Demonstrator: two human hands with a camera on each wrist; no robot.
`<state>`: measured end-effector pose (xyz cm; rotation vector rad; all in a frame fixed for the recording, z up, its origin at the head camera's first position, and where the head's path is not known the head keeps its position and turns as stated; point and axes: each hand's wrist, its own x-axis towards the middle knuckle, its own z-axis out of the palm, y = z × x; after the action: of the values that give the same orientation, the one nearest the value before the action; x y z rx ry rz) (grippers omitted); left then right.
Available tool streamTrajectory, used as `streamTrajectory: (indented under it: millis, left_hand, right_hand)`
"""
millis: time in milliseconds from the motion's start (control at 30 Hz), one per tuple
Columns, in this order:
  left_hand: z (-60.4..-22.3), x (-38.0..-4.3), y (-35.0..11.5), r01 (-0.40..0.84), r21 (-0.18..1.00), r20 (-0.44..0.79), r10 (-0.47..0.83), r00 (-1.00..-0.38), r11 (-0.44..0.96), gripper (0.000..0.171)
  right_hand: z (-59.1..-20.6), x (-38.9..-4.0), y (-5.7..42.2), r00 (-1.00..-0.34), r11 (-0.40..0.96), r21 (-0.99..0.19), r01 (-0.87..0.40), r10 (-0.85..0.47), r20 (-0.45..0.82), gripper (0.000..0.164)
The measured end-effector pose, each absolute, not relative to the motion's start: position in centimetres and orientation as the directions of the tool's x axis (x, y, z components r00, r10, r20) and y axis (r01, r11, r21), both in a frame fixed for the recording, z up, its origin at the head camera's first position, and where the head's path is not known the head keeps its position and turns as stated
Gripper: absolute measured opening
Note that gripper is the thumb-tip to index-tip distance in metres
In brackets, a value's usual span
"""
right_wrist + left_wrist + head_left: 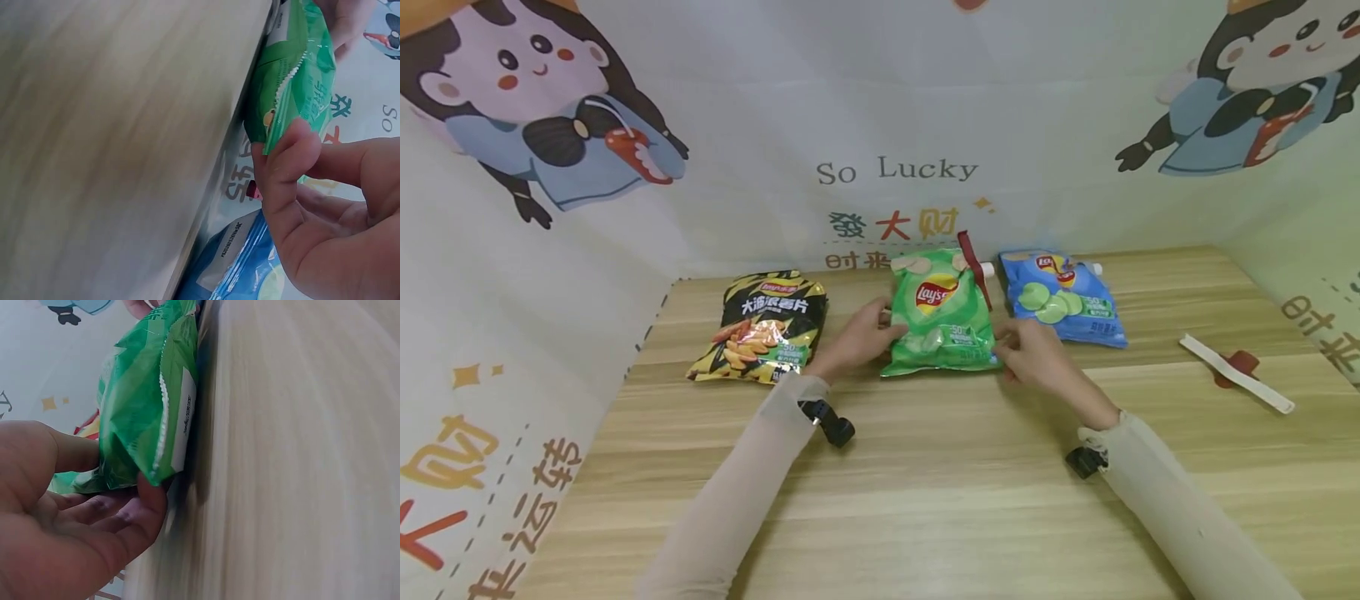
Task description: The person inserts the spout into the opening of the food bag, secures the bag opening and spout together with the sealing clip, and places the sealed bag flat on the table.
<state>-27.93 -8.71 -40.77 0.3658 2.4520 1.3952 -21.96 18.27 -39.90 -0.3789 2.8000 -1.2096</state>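
Nearest, two pale sleeves, the left sleeve [722,500] and the right sleeve [1195,508], reach over the wood-grain worktop [955,517] from seven and five o'clock. Each wrist carries a black mount: the left mount [829,423] and the right mount [1086,462].

Beyond them, the left hand [859,340] has its grip, thumb and curled fingers, clamped on a green chip bag [934,312] at its eight o'clock corner. The right hand [1033,354] pinches the same bag's four o'clock corner. The green bag sits at the far side of the worktop, its bottom seam toward the person; whether its underside fully touches the surface, I cannot tell.

Taking the green bag as the dial's centre, a white strip with a red part [1238,375] lies between three and four o'clock, well apart. A black-and-yellow bag [760,329] lies at nine o'clock, a blue bag [1063,300] at three. A red strip [974,271] crosses the green bag's one o'clock corner.

Farthest, a printed cloth [745,125] hangs at twelve o'clock, lettered "So Lucky".
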Motion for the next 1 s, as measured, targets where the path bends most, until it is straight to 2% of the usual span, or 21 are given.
streamTrajectory:
  millis: [167,300,533,700,867,1000]
  left_hand:
    - [-41.0,-27.5,-8.5,0.059,0.879,-0.136,0.368,-0.920,0.474,0.048]
    - [-40.8,-26.9,-8.5,0.115,0.862,-0.077,0.353,-0.933,0.493,0.052]
    - [-40.0,-25.0,-8.9,0.279,0.776,0.058,0.377,-0.924,0.565,0.062]
    - [-38.8,-23.1,-10.2,0.364,0.697,0.131,0.388,-0.912,0.618,0.059]
    - [-37.9,-21.4,-12.2,0.426,0.594,0.206,0.383,-0.901,0.682,0.056]
    - [-37.4,-20.4,-13.2,0.452,0.556,0.248,0.381,-0.891,0.697,0.052]
  right_hand:
    - [-40.0,-21.9,18.7,-0.962,0.654,-0.722,-0.224,-0.265,0.058,0.029]
    - [-39.1,-21.7,19.0,-0.962,0.650,-0.723,-0.233,-0.265,0.072,0.028]
    - [-37.6,-21.3,19.1,-0.972,0.715,-0.660,-0.232,-0.201,0.123,0.022]
    - [-36.7,-20.6,18.4,-0.958,0.754,-0.592,-0.284,-0.201,0.203,0.020]
    - [-36.0,-19.9,16.8,-0.946,0.745,-0.583,-0.323,-0.231,0.230,0.019]
    - [-35.6,-19.7,15.1,-0.930,0.731,-0.577,-0.364,-0.254,0.266,0.018]
